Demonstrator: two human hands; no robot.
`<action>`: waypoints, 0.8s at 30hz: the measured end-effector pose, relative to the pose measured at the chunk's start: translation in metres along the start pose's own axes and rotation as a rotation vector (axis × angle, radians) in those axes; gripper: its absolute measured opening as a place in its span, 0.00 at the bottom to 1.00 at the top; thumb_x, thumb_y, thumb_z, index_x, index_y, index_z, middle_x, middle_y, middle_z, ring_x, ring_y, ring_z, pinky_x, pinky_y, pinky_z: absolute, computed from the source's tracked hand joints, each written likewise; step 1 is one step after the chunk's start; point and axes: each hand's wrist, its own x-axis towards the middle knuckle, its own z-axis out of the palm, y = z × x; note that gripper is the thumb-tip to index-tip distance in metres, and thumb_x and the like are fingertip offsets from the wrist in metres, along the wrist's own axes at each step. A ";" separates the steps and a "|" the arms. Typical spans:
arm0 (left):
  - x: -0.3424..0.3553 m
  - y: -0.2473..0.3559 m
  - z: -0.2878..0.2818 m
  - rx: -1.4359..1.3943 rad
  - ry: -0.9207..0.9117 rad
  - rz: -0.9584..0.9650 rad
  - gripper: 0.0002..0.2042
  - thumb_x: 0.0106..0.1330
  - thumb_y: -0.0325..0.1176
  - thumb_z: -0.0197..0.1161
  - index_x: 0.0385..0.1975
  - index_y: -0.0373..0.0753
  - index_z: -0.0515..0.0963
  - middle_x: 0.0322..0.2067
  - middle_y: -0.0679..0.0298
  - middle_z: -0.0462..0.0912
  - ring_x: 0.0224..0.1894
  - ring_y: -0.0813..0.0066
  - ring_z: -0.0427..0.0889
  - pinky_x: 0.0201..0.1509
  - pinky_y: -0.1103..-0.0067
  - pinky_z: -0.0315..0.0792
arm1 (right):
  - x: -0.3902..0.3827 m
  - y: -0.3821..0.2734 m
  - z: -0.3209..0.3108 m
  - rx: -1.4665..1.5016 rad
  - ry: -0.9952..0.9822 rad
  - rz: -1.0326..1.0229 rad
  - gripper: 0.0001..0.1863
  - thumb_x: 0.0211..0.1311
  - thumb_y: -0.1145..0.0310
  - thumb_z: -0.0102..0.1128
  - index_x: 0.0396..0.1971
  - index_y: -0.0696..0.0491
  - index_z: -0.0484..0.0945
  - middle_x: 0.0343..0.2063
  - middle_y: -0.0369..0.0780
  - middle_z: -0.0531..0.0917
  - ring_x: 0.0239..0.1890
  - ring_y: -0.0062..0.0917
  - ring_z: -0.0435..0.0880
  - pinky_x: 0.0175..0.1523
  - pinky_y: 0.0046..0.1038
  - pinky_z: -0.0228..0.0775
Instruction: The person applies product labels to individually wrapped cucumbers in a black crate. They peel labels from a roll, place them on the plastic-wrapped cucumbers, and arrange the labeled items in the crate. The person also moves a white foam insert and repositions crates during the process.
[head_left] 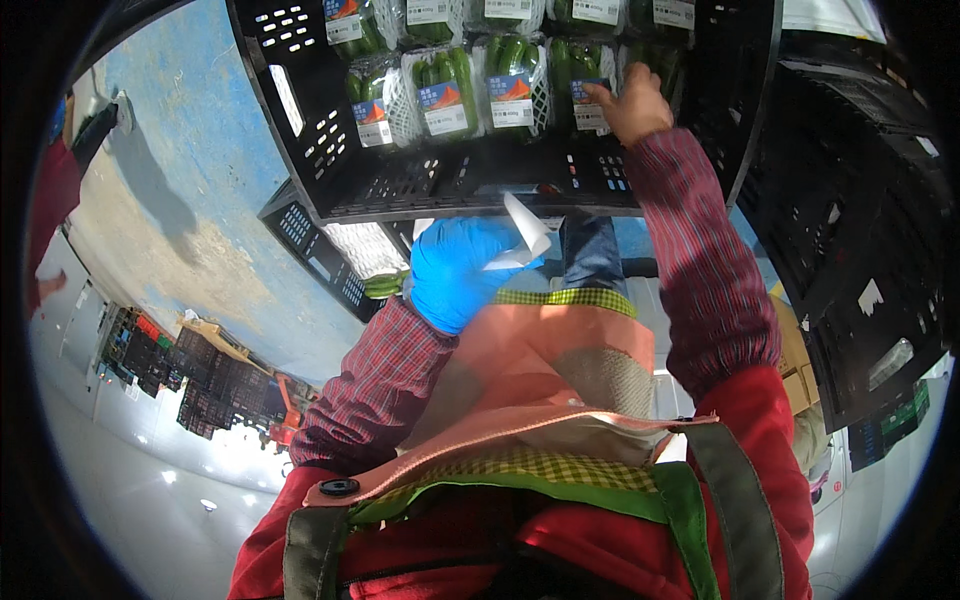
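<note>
My left hand (pixel 452 272), in a blue glove, is closed round a curled strip of white paper (pixel 530 230) just below the near rim of a black plastic crate (pixel 430 214). Inside the crate, clear packs of green cucumbers (pixel 512 90) lie in rows, with white foam netting and orange, blue and white labels. My bare right hand (pixel 640 106) reaches over the rim to the right end of the near row. Its thumb points left over the labelled pack (pixel 575 65), apart from the bent fingers. Those fingers rest at the rightmost pack, which they partly cover.
Stacked black crates (pixel 850 220) stand to my right, with cardboard boxes (pixel 795 350) beside them. Below the crate's left side is another black crate (pixel 325 255) with white netting and cucumbers (pixel 383 286). A person in dark red (pixel 62 185) is at the far left.
</note>
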 end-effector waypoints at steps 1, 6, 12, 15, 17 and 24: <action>0.007 0.005 -0.010 0.016 0.028 0.079 0.11 0.49 0.39 0.73 0.32 0.46 0.85 0.35 0.61 0.84 0.32 0.59 0.81 0.35 0.70 0.74 | -0.009 -0.002 -0.017 0.144 -0.137 -0.121 0.34 0.59 0.47 0.68 0.52 0.61 0.72 0.47 0.53 0.80 0.46 0.41 0.83 0.50 0.38 0.77; 0.028 0.047 -0.064 -0.020 -0.041 0.339 0.12 0.50 0.37 0.67 0.36 0.48 0.84 0.33 0.64 0.82 0.32 0.59 0.81 0.36 0.67 0.74 | -0.065 -0.013 -0.072 1.282 -1.342 -0.628 0.56 0.50 0.29 0.64 0.69 0.56 0.60 0.66 0.50 0.66 0.70 0.39 0.63 0.70 0.39 0.55; 0.035 0.053 -0.107 -0.423 0.078 0.520 0.10 0.57 0.31 0.65 0.39 0.42 0.83 0.42 0.56 0.85 0.34 0.54 0.86 0.36 0.68 0.79 | -0.089 -0.034 -0.100 1.309 -1.426 -0.868 0.47 0.35 0.58 0.85 0.58 0.60 0.72 0.53 0.44 0.78 0.54 0.29 0.77 0.58 0.33 0.70; 0.042 0.037 -0.111 -0.237 0.410 0.413 0.15 0.59 0.29 0.64 0.46 0.33 0.81 0.44 0.50 0.84 0.42 0.54 0.86 0.45 0.66 0.81 | -0.113 -0.033 -0.109 1.364 -1.262 -0.156 0.24 0.49 0.70 0.78 0.48 0.59 0.80 0.38 0.37 0.86 0.41 0.22 0.84 0.50 0.26 0.76; 0.053 0.027 -0.109 -0.142 0.412 0.307 0.30 0.52 0.32 0.72 0.57 0.29 0.74 0.54 0.44 0.78 0.53 0.48 0.80 0.54 0.63 0.77 | -0.128 -0.030 -0.110 1.483 -1.064 -0.082 0.08 0.59 0.75 0.69 0.37 0.59 0.82 0.36 0.36 0.86 0.38 0.16 0.82 0.46 0.22 0.75; 0.061 0.043 -0.064 0.246 0.404 0.345 0.33 0.43 0.27 0.69 0.57 0.47 0.78 0.58 0.55 0.76 0.52 0.54 0.78 0.55 0.62 0.73 | -0.170 -0.024 -0.107 1.270 -0.693 0.051 0.06 0.64 0.73 0.65 0.37 0.58 0.78 0.37 0.36 0.85 0.40 0.15 0.81 0.46 0.22 0.75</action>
